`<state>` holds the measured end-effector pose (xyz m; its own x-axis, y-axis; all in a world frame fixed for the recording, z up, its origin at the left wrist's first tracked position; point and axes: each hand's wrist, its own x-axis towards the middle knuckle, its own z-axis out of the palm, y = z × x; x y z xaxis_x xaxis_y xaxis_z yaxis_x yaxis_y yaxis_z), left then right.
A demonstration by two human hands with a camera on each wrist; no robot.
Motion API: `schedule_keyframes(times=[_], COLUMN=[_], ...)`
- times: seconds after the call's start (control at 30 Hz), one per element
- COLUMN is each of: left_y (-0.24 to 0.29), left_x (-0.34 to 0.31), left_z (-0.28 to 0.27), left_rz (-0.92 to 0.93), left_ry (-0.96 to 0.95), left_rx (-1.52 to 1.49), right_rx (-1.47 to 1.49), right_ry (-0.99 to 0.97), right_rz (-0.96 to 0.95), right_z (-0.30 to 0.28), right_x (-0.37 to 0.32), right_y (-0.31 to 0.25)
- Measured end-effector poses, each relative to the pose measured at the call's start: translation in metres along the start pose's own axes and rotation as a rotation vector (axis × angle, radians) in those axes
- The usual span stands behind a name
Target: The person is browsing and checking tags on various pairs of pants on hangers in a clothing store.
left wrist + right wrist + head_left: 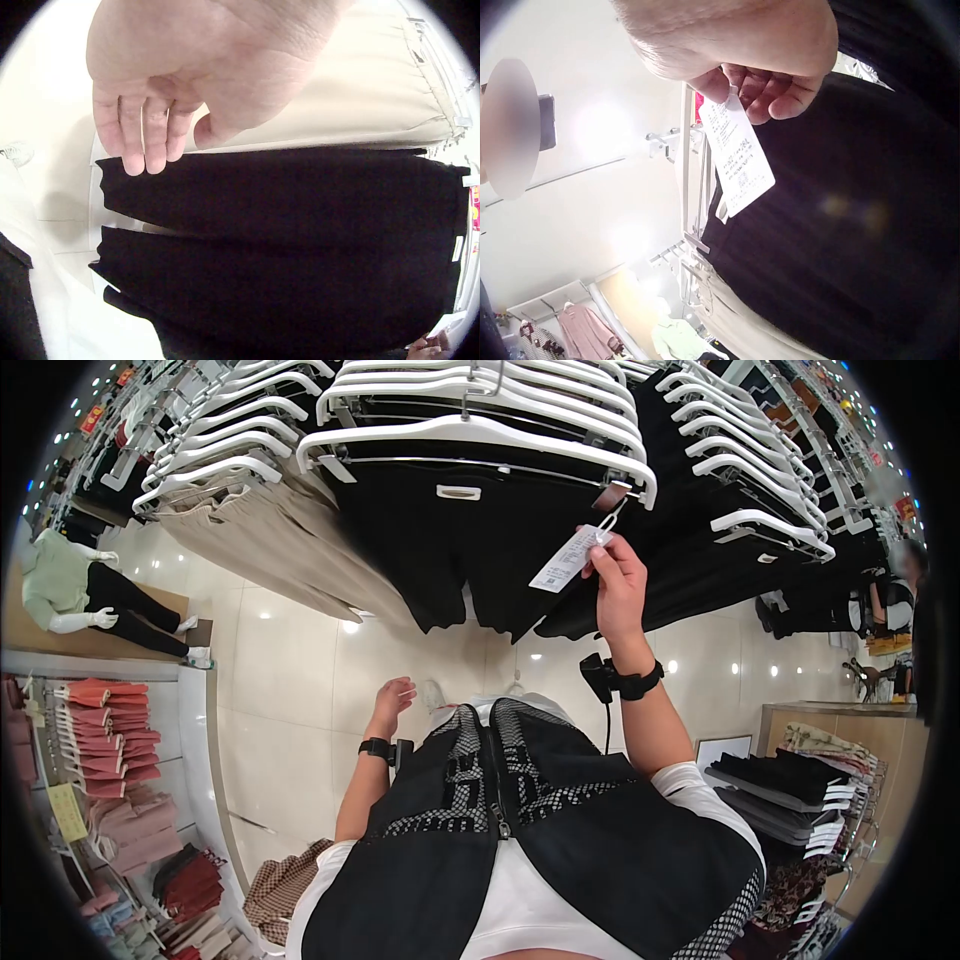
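Right hand pinches a printed white hang tag before black trousers on a white hanger; left hand hangs relaxed.

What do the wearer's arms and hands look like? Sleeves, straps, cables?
Left hand and right hand: no gloves. Short white sleeves. Black wrist straps carry dark boxy modules; a thin black cable hangs from the right one.

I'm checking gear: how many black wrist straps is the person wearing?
2: the right strap, next to the right hand pinching the white tag, and the left strap, next to the left hand. No others show.
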<state>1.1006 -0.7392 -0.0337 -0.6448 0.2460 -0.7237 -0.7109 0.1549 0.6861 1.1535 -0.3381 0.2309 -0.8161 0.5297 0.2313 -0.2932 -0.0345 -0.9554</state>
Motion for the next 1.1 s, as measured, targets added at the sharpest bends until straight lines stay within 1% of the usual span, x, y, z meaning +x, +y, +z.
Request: schedule_keyframes(times=[0.13, 0.37, 0.53, 0.73, 0.83, 0.93, 1.03, 1.07, 1.1], left_y=[0.032, 0.086, 0.134, 0.182, 0.191, 0.198, 0.205, 0.209, 0.213], left_x=[0.005, 0.027, 0.042, 0.050, 0.057, 0.063, 0.065, 0.067, 0.068], left_z=[-0.021, -0.048, -0.039, -0.013, -0.005, 0.004, 0.015, 0.018, 0.021], left_rz=[0.031, 0.063, 0.133, 0.228, 0.264, 0.412, 0.666, 0.702, 0.738], left_ry=[-0.038, -0.154, -0.283, -0.469, -0.468, -0.298, -0.161, -0.201, -0.241], left_rx=[0.009, 0.162, 0.216, 0.258, 0.239, 0.244, 0.204, 0.226, 0.247], right_rx=[0.009, 0.012, -0.069, -0.165, -0.133, -0.120, -0.169, -0.195, -0.381], right_ry=[0.095, 0.279, 0.347, 0.458, 0.450, 0.453, 0.510, 0.538, 0.603], right_rz=[-0.017, -0.023, 0.002, -0.022, -0.004, 0.050, 0.111, 0.129, 0.188], right_z=[0.009, 0.040, 0.050, 0.075, 0.074, 0.071, 0.063, 0.058, 0.046], right_x=[-0.004, -0.015, -0.029, -0.039, -0.042, -0.044, -0.046, -0.047, -0.047], right_y=[0.002, -0.004, 0.000, -0.019, -0.017, -0.008, 0.010, 0.019, 0.034])
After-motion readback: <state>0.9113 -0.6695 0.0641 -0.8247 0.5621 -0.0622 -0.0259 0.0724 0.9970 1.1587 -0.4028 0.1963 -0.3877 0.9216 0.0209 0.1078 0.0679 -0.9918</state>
